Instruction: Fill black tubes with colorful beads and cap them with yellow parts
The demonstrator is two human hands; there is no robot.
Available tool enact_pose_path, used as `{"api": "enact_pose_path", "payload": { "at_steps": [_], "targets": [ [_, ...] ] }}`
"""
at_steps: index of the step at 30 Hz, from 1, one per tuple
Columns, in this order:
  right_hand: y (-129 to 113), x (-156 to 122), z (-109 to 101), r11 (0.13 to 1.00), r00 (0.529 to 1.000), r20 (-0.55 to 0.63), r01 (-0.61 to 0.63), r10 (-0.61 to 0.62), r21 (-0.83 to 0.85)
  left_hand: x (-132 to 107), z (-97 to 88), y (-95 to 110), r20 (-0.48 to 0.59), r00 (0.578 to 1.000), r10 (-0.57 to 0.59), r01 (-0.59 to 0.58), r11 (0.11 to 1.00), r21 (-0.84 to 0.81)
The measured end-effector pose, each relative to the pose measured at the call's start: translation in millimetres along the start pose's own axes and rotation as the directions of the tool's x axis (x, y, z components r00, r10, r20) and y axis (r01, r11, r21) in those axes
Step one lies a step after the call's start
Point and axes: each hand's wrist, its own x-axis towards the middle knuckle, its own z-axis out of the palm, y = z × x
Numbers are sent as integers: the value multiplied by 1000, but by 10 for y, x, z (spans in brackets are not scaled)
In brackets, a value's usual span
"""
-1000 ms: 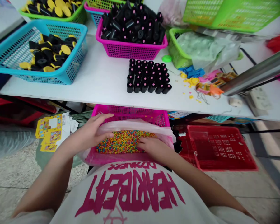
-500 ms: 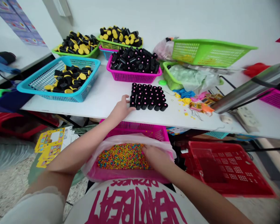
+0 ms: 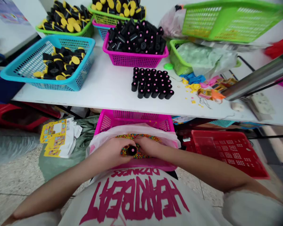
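My left hand (image 3: pixel 113 152) is closed around a small black tube (image 3: pixel 131 151), held upright over the coloured candy beads (image 3: pixel 138 138). The beads lie in a plastic bag inside a pink basket (image 3: pixel 132 121) on my lap, below the table edge. My right hand (image 3: pixel 148 147) is pinched together right beside the tube's mouth, touching the beads; what its fingers hold is too small to make out. On the white table (image 3: pixel 108 88) stands a block of several upright black tubes (image 3: pixel 152 83) with pink ends.
A pink basket of black tubes (image 3: pixel 135 40) sits behind the block. A blue basket (image 3: pixel 47 62) and green baskets (image 3: pixel 66 22) hold yellow-capped tubes. An empty red basket (image 3: pixel 226 150) stands on the floor at right. A metal bar (image 3: pixel 257 77) crosses the right side.
My left hand took a black tube from the block on the table and brought it down over the beads. My right hand moved left to meet it.
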Motion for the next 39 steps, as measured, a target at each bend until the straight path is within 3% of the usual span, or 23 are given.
{"api": "enact_pose_path", "payload": {
  "at_steps": [2, 5, 11, 16, 20, 27, 33, 39],
  "targets": [
    [-6, -6, -37, 999, 1000, 27, 4, -6, 52, -60, 202, -132, -18, 998, -63, 63, 998, -2],
    [-22, -31, -88, 996, 998, 65, -26, 20, 90, -93, 363, -295, -92, 988, -128, 126, 992, -25],
    [-74, -134, -200, 973, 999, 19, 25, -30, 231, -123, 406, -346, -188, 976, -107, 102, 994, -37],
    [-246, -238, -327, 949, 992, -123, 74, -38, 307, -88, 390, -307, -126, 982, -144, 142, 990, -20],
    [-352, -257, -373, 968, 979, -166, 153, -120, 199, -68, 379, -288, -88, 986, -140, 139, 990, -16],
    [-374, -206, -310, 956, 951, -119, 290, -284, 35, -43, 458, -346, -143, 984, -111, 102, 992, -70],
    [-473, -249, -345, 973, 967, -118, 223, -228, -56, -50, 491, -382, -196, 978, -76, 50, 989, -137],
    [-596, -278, -450, 874, 926, -68, 323, -370, -362, -60, 460, -356, -206, 977, -59, 31, 990, -137]
  ]
}}
